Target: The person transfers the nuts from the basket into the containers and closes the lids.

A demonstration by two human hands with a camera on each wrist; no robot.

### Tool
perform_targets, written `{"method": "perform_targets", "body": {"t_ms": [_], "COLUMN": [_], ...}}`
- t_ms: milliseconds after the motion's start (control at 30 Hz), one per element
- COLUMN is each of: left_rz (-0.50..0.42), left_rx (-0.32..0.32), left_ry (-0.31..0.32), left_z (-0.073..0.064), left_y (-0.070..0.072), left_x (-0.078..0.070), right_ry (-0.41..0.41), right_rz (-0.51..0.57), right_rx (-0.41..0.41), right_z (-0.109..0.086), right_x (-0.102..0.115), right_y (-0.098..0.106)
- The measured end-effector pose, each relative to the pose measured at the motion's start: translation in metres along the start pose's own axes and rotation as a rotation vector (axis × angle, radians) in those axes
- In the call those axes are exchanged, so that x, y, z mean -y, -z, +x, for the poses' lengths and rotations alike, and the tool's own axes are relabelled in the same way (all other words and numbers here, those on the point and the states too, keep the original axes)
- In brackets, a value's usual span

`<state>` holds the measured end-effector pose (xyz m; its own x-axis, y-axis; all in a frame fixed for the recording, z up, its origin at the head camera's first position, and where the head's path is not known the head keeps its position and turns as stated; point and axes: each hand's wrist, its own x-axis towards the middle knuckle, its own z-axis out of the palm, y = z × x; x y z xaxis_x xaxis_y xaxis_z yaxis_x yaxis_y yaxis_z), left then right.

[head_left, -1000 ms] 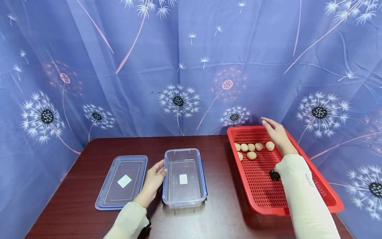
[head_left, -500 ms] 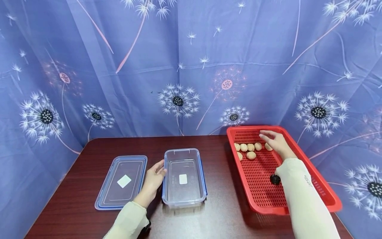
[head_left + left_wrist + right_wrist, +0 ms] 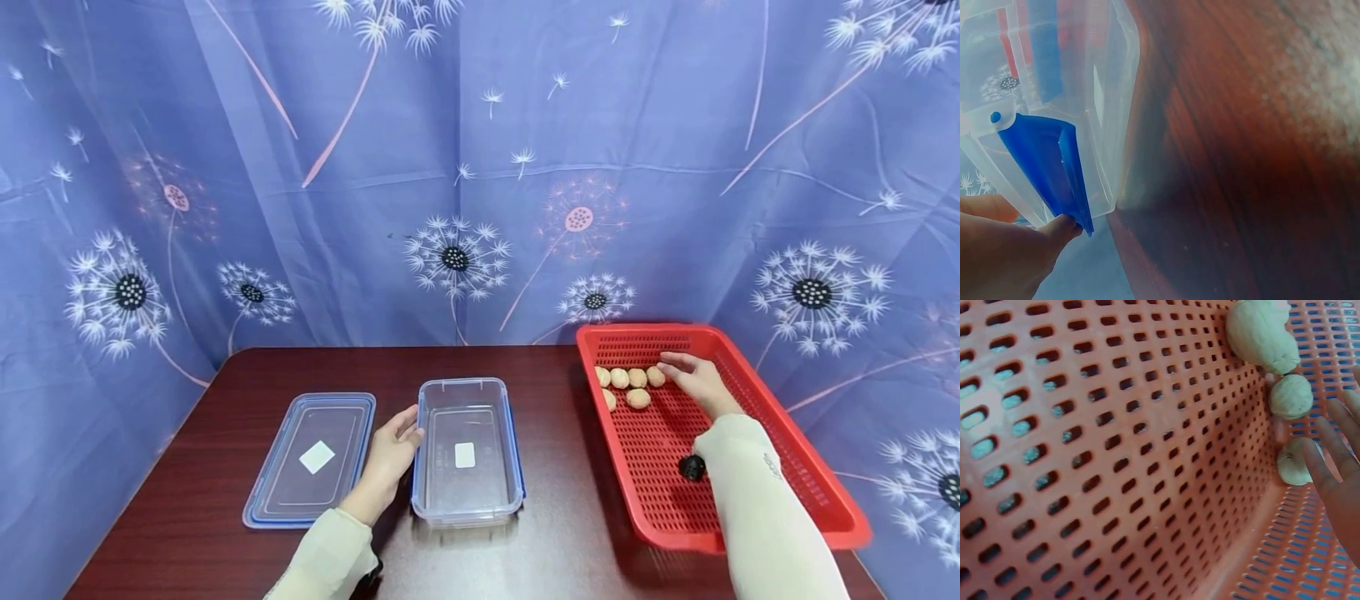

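My left hand [image 3: 393, 450] rests against the left side of a clear plastic food container [image 3: 468, 492]. In the left wrist view its thumb touches the lower end of the container's blue side latch [image 3: 1054, 169]. The container is upright and uncovered, with a white square label on its bottom. My right hand [image 3: 697, 383] reaches into a red plastic basket [image 3: 787, 433], fingers spread and fairly straight above the walnuts [image 3: 638, 398]. In the right wrist view the fingertips overlap a walnut [image 3: 1294, 462] near the basket wall. Part of the walnuts lies hidden behind this hand.
A clear lid [image 3: 322, 492] with a blue rim lies flat left of the container. Everything stands on a dark reddish wooden table [image 3: 547, 417]. A blue dandelion-print curtain [image 3: 375, 275] hangs along the table's back edge, close behind the basket.
My right hand has come down from above the basket's back rim to the walnuts, now covering the one on the right. The left hand has stayed at the container. The head view has shifted slightly.
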<state>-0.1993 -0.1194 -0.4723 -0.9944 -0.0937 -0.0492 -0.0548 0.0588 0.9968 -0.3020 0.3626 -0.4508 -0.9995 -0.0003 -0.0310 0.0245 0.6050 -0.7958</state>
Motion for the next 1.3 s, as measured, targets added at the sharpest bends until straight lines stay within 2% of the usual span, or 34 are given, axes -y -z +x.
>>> {"method": "perform_targets", "body": {"t_ms": [200, 533, 833, 1200, 1300], "left_rz": [-0.002, -0.002, 0.0, 0.01, 0.012], "left_rx": [-0.001, 0.015, 0.009, 0.025, 0.022], "left_ry": [0.003, -0.001, 0.012, 0.016, 0.019], "left_z": [0.0, 0.0, 0.0, -0.001, 0.0], "left_y": [0.0, -0.001, 0.0, 0.001, 0.001], "left_x": [-0.001, 0.0, 0.0, -0.001, 0.0], "right_ry": [-0.028, -0.039, -0.017, 0.007, -0.016], "right_rz": [-0.019, -0.042, -0.108, -0.161, -0.16], "right_rx": [0.021, -0.003, -0.007, -0.112, -0.125], "right_z": [-0.001, 0.0, 0.003, 0.004, 0.004], "right_x": [-0.005, -0.012, -0.024, -0.028, -0.028], "right_y": [-0.004, -0.011, -0.014, -0.021, -0.021]}}
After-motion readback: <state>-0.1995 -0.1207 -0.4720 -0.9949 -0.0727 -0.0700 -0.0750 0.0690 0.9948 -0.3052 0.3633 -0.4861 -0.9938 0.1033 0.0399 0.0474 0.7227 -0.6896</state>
